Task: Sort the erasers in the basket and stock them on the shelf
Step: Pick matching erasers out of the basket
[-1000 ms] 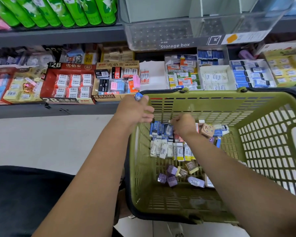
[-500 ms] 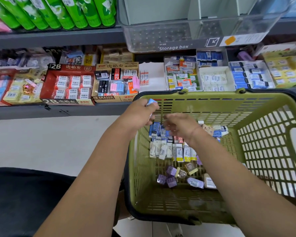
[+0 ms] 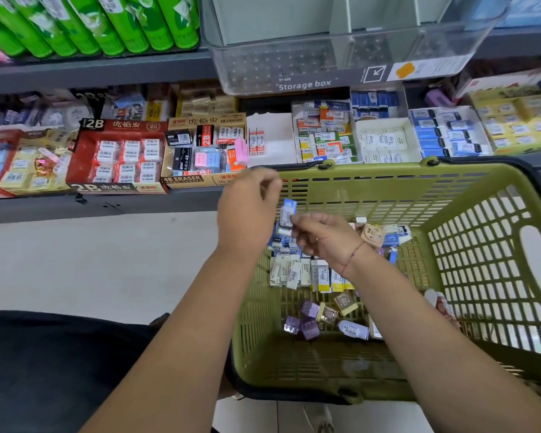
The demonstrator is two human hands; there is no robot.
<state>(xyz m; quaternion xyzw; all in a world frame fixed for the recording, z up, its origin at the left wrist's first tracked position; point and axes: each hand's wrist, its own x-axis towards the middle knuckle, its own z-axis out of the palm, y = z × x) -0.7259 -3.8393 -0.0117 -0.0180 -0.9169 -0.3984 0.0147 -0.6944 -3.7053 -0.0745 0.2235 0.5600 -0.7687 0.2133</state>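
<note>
Above the green basket (image 3: 388,182), the right hand (image 3: 325,242) pinches a blue-and-white eraser (image 3: 286,214) with its fingertips; the left hand (image 3: 247,210), fingers curled, is just beside it, its hold hidden. More loose erasers (image 3: 306,273) lie on the basket floor

Blue-and-white eraser (image 3: 286,214) upright above green basket (image 3: 388,189), over loose mixed erasers (image 3: 294,273) on its floor

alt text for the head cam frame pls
Over a green basket, the right hand pinches a blue-and-white eraser beside the left hand, whose fingers are curled. More erasers lie in the basket; boxes of erasers fill the shelf behind.
</note>
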